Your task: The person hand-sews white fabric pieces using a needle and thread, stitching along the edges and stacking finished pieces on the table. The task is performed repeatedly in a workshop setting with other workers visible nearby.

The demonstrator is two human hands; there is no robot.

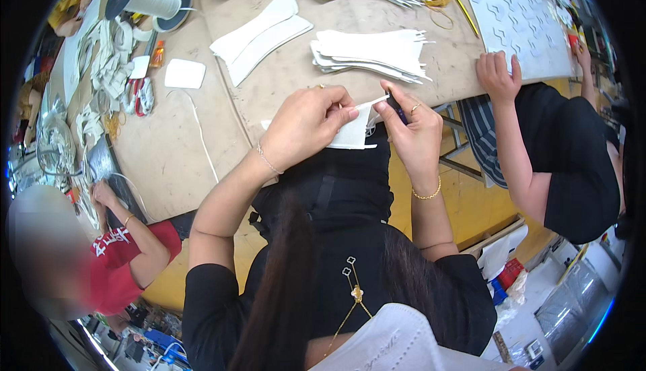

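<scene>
Tan table (168, 139); white piece (350, 135) held near edge; yellow floor (464, 203).

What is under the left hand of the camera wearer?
A white piece shows past the left hand on the right, and a small white tip pokes out on the left. The hand covers what is between, so whether they join cannot be seen.

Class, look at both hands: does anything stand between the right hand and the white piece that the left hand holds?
Nothing visible does. The right hand is close against the upper right corner of the white piece; the small dark tool there is in its own grip.
</scene>
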